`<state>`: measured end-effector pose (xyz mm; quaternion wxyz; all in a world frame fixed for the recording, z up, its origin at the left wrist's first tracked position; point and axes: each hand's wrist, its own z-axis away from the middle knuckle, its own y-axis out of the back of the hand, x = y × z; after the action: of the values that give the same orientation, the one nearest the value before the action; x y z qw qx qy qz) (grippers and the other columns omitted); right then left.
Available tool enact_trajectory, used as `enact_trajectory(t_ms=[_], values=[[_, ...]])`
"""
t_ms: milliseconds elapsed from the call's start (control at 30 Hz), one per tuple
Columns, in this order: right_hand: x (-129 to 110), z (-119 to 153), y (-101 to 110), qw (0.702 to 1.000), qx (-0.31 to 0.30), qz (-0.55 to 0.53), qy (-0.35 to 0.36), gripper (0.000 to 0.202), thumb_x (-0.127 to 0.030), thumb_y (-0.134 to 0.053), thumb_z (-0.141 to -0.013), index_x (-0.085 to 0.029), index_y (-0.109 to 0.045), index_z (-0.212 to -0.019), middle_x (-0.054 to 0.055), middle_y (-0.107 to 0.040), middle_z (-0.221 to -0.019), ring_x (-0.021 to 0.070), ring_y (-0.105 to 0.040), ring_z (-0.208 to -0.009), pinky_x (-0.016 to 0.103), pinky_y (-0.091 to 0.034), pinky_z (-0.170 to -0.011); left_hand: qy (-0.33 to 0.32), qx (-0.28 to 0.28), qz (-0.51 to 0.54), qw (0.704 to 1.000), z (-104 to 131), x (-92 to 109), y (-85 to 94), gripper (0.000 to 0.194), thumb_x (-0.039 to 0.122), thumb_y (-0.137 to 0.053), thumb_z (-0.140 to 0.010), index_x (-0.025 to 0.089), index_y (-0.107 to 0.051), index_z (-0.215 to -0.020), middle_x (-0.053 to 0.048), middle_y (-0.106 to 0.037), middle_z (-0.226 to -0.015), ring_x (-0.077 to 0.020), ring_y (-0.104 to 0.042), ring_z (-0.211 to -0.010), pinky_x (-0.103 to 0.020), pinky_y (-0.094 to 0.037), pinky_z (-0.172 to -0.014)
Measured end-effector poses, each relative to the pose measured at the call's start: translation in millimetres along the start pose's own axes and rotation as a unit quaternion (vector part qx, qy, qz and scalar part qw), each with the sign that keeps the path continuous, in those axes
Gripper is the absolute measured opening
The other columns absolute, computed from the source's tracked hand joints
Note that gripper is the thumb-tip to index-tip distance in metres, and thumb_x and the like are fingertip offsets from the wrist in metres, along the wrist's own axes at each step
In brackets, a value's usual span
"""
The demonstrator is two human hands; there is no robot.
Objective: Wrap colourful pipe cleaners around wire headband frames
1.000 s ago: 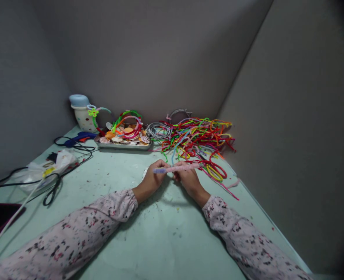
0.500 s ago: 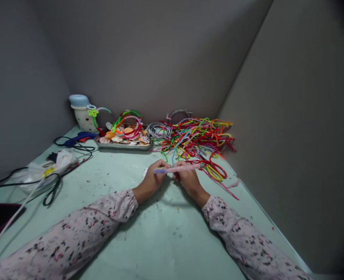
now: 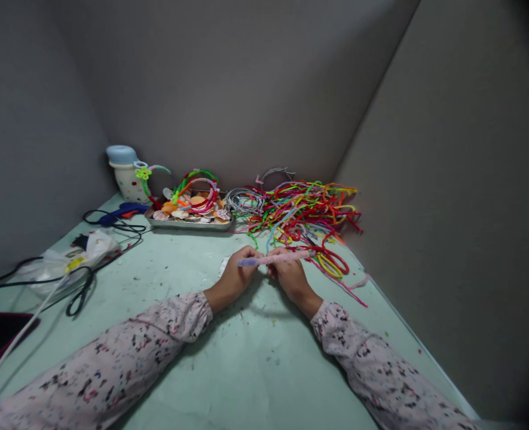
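Two hands, left (image 3: 238, 270) and right (image 3: 290, 276), fingers pinched closed on a pink-and-purple fuzzy stem (image 3: 275, 258)

Dim, flat light leaves the plain grey walls (image 3: 228, 89) murky, while the pale mint-green table (image 3: 228, 370) reads brighter, with faint, soft-edged shadows below the bare hands (image 3: 240, 269) (image 3: 286, 272). The far right edge falls away into blurry black (the top corner most of all). Wide-angle distortion stretches the floral-patterned sleeves (image 3: 98, 370) near the bottom; fine detail looks slightly soft.
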<state>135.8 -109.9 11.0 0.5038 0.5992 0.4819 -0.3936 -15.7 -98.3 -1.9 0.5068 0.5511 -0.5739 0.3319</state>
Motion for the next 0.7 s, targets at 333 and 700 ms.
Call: enact_trajectory(t_ms=[333, 700], values=[[6, -2, -1, 0.999, 0.020, 0.042, 0.003, 0.019, -0.029, -0.047, -0.076, -0.018, -0.057, -0.062, -0.003, -0.054, -0.050, 0.0121, -0.051, -0.048, 0.022, -0.038, -0.046, 0.014, -0.003, 0.016, 1.000, 2, 1, 0.2, 0.022, 0.038, -0.057, -0.078, 0.017, -0.053, -0.072, 0.004, -0.046, -0.059, -0.0121, -0.041, -0.058, -0.023, -0.030, -0.053], [8, -3, -2, 0.999, 0.023, 0.031, -0.008, 0.024, -0.035, -0.052, -0.078, -0.018, -0.058, -0.062, -0.002, -0.054, -0.050, 0.0126, -0.050, -0.048, 0.023, -0.039, -0.048, 0.026, 0.009, 0.037, 0.999, 1, 10, 0.5, 0.023, 0.037, -0.056, -0.078, 0.018, -0.051, -0.067, 0.005, -0.042, -0.057, -0.0108, -0.036, -0.054, -0.024, -0.027, -0.051]])
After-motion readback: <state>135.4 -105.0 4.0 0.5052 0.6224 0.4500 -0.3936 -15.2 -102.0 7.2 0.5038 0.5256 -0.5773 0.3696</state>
